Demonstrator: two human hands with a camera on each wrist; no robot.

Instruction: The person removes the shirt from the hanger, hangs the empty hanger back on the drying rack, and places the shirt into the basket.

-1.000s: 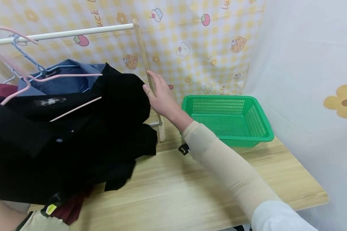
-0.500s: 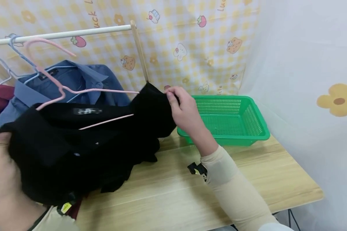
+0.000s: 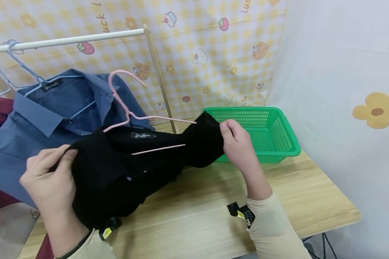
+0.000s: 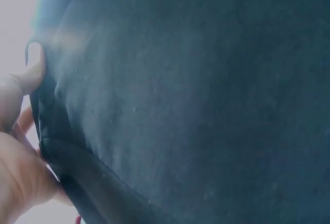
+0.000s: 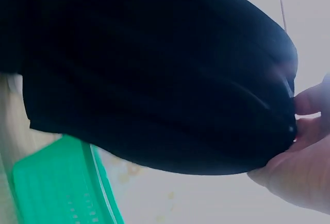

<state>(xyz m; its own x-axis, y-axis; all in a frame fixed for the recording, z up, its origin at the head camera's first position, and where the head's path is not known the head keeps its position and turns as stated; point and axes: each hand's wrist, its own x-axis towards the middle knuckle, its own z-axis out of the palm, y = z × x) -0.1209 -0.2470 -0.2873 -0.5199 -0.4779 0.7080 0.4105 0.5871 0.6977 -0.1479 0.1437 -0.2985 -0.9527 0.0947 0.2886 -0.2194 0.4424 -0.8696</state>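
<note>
The approach to the white rod (image 3: 94, 37) is open between the blue hanger (image 3: 40, 79) and the wooden upright (image 3: 158, 72); the pink hanger (image 3: 128, 113) projects below this gap. The black shirt (image 3: 107, 187) blocks direct passage between left hand (image 3: 52, 176) and right hand (image 3: 239, 145) — room remains in front, over the tabletop (image 3: 188, 230). The green basket (image 3: 269, 158) obstructs low travel behind the right hand.
</note>
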